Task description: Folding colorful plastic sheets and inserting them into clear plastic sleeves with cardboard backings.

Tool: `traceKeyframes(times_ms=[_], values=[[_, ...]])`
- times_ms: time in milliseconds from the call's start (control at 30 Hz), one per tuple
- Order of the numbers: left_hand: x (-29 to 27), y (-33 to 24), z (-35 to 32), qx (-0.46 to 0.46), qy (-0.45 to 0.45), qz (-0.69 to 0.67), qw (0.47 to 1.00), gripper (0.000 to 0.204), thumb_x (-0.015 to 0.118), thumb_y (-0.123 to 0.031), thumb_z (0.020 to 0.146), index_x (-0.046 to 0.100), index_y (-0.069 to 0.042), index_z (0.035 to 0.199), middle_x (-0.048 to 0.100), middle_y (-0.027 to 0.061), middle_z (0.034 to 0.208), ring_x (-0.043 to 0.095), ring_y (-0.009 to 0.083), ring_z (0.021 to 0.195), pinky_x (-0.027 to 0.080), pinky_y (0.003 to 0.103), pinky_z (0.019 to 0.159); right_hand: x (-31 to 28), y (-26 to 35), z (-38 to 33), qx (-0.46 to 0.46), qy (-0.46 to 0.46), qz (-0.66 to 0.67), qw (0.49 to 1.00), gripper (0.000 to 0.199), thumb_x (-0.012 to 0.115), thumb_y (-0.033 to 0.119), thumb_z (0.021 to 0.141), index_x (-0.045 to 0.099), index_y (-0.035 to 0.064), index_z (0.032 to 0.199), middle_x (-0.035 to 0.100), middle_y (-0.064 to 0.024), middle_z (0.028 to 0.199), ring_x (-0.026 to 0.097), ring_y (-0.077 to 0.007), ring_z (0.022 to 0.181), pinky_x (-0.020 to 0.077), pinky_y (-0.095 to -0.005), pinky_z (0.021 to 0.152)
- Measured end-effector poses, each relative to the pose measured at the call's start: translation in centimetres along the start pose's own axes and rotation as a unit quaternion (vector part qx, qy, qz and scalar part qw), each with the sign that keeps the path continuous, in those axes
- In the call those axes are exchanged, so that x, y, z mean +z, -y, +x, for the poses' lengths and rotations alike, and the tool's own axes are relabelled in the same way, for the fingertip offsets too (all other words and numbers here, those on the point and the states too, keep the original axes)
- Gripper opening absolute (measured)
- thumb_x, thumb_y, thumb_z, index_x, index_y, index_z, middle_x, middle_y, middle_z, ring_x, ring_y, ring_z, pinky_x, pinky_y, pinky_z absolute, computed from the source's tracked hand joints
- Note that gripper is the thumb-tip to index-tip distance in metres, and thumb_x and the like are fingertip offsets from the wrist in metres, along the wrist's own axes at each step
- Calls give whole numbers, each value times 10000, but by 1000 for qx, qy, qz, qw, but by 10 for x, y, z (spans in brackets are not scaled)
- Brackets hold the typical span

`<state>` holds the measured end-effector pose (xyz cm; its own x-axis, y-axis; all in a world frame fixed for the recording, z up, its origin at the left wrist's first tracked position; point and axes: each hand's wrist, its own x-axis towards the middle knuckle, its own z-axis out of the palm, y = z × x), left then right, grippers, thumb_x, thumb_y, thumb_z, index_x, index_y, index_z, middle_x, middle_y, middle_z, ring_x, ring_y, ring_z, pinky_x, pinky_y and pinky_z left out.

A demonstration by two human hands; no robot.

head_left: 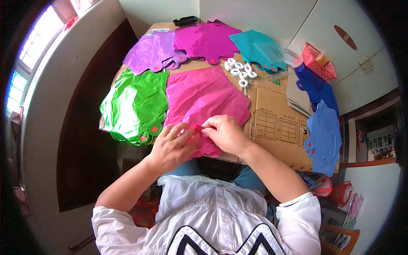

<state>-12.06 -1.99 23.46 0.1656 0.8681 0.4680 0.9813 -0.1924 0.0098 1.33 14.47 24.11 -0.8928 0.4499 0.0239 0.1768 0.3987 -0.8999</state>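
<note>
I am pinching the near edge of the pink foil balloon (204, 95) with both hands, right at the edge of the cardboard-covered table (276, 123) closest to my body. My left hand (172, 146) is closing thumb and forefinger on the balloon's small neck tab from the left, and my right hand (225, 134) is meeting it from the right, fingertips pressed together on the same bit of foil, so the two hands are touching or nearly so over that spot. The balloon is lying flat and stretching away from me, its long axis running from my fingers toward the far side of the table; the neck is pointing back at me. Both hands are equally near to it. Just to my left the green balloons (134, 106) are lying stacked, and beyond the pink sheet white rings (240, 72) are sitting in a cluster, well apart from my hands.
</note>
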Motion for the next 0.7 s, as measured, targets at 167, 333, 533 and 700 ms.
traceKeyframes(times_ms=[167,333,533,700], values=[[5,4,-5,-89,18,-65,994,332,735,-285,738,661,-123,1018,580,58,1122,495,292,1159,396,456,942,-54,-2,30,77,-142,159,974,193,748,153,799,681,19,920,681,-30,809,580,-86,694,480,-275,650],[1,14,6,-143,51,-116,982,573,759,-370,712,559,-67,1156,503,169,1339,435,359,1276,344,470,1039,-208,5,38,-67,-411,182,891,234,660,217,872,592,41,1010,630,-45,925,580,-110,738,475,-270,665],[-12,16,17,-221,123,-61,966,785,797,-527,600,534,-119,1217,484,115,1276,340,337,1329,157,536,1124,-197,68,-61,-221,-377,-442,783,109,607,101,849,618,45,942,629,-126,973,578,-287,924,432,-444,824],[-13,18,34,-222,154,-78,960,771,780,-561,626,551,-117,1215,490,143,1246,321,382,1339,95,574,1143,-144,-35,-125,-215,-37,-496,841,342,632,50,719,660,72,1059,605,-107,1240,506,-300,1239,332,-494,1083]])
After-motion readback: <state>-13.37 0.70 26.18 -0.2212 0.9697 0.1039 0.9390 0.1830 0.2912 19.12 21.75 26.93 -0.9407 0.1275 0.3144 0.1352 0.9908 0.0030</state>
